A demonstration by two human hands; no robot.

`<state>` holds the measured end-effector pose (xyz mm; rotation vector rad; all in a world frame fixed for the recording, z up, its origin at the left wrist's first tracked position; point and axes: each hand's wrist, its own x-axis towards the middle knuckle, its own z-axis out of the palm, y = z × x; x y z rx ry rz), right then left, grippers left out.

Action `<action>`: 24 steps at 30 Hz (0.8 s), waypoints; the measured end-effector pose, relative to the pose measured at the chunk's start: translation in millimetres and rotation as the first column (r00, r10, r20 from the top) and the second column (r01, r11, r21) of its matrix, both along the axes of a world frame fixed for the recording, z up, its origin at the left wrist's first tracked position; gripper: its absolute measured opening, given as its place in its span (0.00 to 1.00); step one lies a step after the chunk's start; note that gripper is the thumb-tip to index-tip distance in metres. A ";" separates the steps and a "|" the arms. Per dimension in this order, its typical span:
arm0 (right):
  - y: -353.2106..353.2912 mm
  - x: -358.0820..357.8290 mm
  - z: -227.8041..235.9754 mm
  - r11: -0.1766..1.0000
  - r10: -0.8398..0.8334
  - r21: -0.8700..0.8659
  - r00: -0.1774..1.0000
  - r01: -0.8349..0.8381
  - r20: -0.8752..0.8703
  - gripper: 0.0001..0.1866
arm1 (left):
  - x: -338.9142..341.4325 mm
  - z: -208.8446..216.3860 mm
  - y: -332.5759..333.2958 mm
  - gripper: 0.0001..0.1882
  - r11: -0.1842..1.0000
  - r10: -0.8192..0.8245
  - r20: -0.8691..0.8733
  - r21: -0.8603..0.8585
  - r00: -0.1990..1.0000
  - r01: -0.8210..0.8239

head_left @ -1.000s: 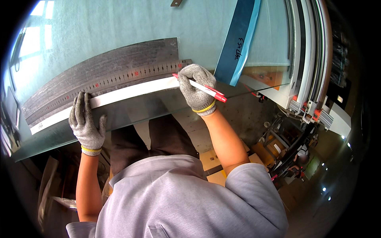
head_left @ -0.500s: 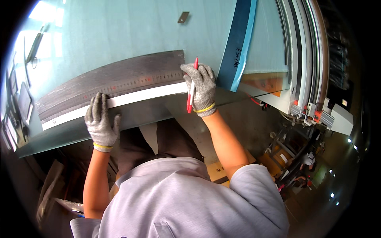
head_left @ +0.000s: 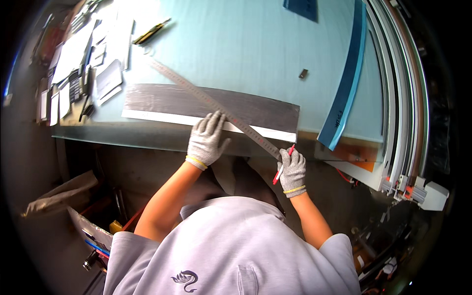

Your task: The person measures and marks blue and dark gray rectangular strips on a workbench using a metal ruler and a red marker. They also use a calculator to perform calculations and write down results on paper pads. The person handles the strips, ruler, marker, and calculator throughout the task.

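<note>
A dark grey sheet (head_left: 152, 99) with a white strip along its near edge lies on the pale blue-green table. Across it slants a long steel ruler (head_left: 189, 87), from the far left down to the table's front edge. My left hand (head_left: 205, 140), in a grey knit glove, rests flat on the sheet's near edge, fingertips against the ruler. My gloved right hand (head_left: 293, 172) grips the ruler's near end just past the table edge. A red-and-white pen (head_left: 279, 175) is also held in its fingers.
A blue strip (head_left: 344, 93) lies lengthwise on the right, before a metal rail (head_left: 393, 98). A small metal plate (head_left: 303, 73) sits between sheet and strip. A yellow-and-black utility knife (head_left: 150, 32) lies far left, near papers (head_left: 109, 78) and a calculator (head_left: 74, 88).
The ruler has swung from lying along the sheet to slanting across it, its near end now in my right hand. That hand has moved back toward me, off the sheet's right end.
</note>
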<state>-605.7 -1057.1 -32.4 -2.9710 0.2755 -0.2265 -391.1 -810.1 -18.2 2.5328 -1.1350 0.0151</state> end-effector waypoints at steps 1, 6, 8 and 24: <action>7.1 5.2 1.4 0.999 -0.018 -0.031 1.000 0.018 -0.008 0.26 | 0.3 1.5 0.9 0.42 1.000 -0.004 0.000 -0.004 1.000 0.004; 21.2 13.9 1.8 0.979 -0.120 -0.182 0.981 0.092 -0.151 0.21 | 3.8 1.3 5.1 0.41 0.997 -0.054 -0.036 -0.049 0.998 0.052; 26.1 17.1 10.7 0.973 -0.189 -0.169 0.963 0.158 -0.193 0.20 | 4.7 0.2 10.1 0.41 0.996 -0.083 -0.055 -0.050 0.995 0.080; 38.4 -30.4 77.6 0.999 -0.025 -0.017 0.933 0.034 0.358 0.13 | 132.2 67.6 163.0 0.11 0.997 0.041 0.106 -0.064 0.994 -0.034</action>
